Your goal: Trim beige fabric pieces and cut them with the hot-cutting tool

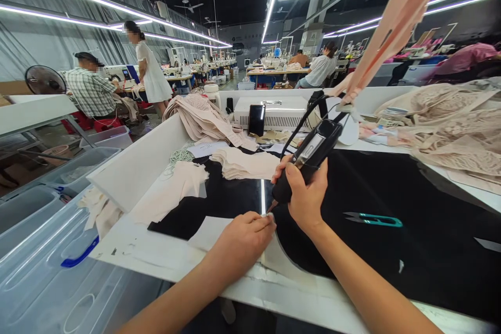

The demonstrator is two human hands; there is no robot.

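My right hand (307,188) is wrapped round a black corded hand tool (318,147) with a silver plate on its side. Its lower end tilts down to the left, and a thin tip reaches close to my left fingertips. My left hand (245,240) rests near the table's front edge, fingers pressed together on a small pale bit at the fingertips, perhaps cloth. A pale flat piece (209,230) lies partly under that hand. A stack of cream fabric pieces (245,163) sits just beyond. Teal thread snips (373,219) lie on the black mat (364,255) to the right.
Peach fabric strips (385,44) hang from above by the tool's cord. Behind stand a white vented box (274,110) and a phone (257,120). Fabric heaps (462,120) lie right; clear plastic bins (47,282) stand left. Other people work at machines farther back.
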